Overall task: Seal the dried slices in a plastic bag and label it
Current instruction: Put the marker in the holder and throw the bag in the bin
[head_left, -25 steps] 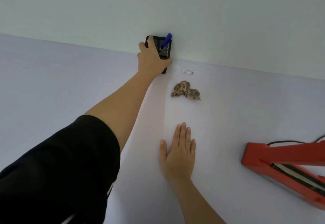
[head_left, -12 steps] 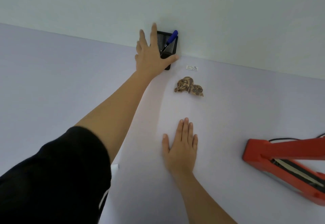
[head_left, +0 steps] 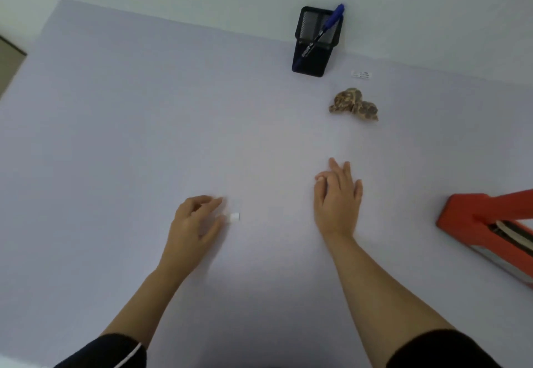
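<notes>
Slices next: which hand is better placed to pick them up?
Right. The right hand lies open, holding nothing, nearly in line with the slices, with only bare table between them. The left hand is farther off to the left, beside a small white thing.

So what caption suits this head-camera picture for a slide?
A left hand and right hand over the table; dried slices, label and blue pen in a black holder beyond, red sealer alongside.
</notes>
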`<action>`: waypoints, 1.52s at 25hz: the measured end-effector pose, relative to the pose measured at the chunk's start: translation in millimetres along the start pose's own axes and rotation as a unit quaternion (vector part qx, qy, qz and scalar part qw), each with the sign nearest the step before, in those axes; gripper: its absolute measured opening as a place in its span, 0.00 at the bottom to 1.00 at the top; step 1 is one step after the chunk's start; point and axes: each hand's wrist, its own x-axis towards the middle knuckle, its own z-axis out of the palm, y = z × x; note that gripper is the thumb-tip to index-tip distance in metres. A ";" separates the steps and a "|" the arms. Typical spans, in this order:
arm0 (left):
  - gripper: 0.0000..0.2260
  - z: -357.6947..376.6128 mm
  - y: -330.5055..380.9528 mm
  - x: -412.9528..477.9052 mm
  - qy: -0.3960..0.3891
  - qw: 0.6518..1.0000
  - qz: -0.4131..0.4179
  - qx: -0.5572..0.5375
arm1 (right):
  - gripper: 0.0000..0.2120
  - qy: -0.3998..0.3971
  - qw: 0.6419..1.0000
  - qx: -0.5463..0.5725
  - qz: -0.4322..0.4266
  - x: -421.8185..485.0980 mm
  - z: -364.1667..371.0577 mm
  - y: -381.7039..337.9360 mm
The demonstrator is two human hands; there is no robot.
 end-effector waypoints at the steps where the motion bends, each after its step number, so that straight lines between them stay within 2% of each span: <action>1: 0.16 2.7 -5.8 -7.7 -0.011 1.000 0.008 0.007 | 0.17 -0.002 1.000 0.002 -0.001 -0.2 0.1 -0.5; 4: 0.12 12.3 -8.7 -12.2 0.001 1.000 0.019 0.001 | 0.12 -0.009 1.000 0.010 -0.007 0.8 1.0 -0.4; 10: 0.07 16.2 -2.8 -2.4 0.019 1.000 0.011 0.000 | 0.10 -0.005 1.000 -0.009 -0.023 0.2 0.2 -1.6; 17: 0.07 15.7 8.2 4.8 -0.008 0.999 -0.052 -0.016 | 0.18 -0.003 0.999 -0.024 -0.028 -2.6 -1.9 -3.9; 21: 0.06 15.1 13.8 -0.3 -0.028 0.993 -0.114 -0.008 | 0.21 -0.032 0.999 -0.022 -0.034 -6.1 -6.0 -8.0; 24: 0.05 14.1 22.7 -22.3 0.007 0.987 -0.149 -0.056 | 0.23 -0.092 0.987 -0.075 -0.108 -7.3 -6.4 -6.7; 26: 0.03 10.0 23.5 -44.8 0.070 0.972 -0.185 -0.123 | 0.25 -0.139 0.973 -0.110 -0.145 -13.4 -2.4 -15.3; 27: 0.01 6.2 20.9 -58.3 0.099 0.959 -0.213 -0.158 | 0.27 -0.154 0.971 -0.120 -0.136 -23.5 2.0 -25.1; 29: 0.02 0.3 8.7 -86.8 0.155 0.923 -0.268 -0.230 | 0.30 -0.180 0.967 -0.130 -0.125 -56.2 11.7 -51.4; 31: 0.04 -14.2 -18.3 -120.5 0.209 0.878 -0.320 -0.289 | 0.30 -0.215 0.953 -0.125 -0.174 -110.6 28.0 -87.4; 35: 0.08 -47.0 -85.7 -207.9 0.274 0.824 -0.389 -0.307 | 0.29 -0.272 0.923 -0.097 -0.254 -239.9 56.9 -156.8; 38: 0.07 -66.5 -133.0 -278.1 0.307 0.803 -0.416 -0.296 | 0.32 -0.260 0.913 -0.087 -0.303 -323.0 75.8 -198.2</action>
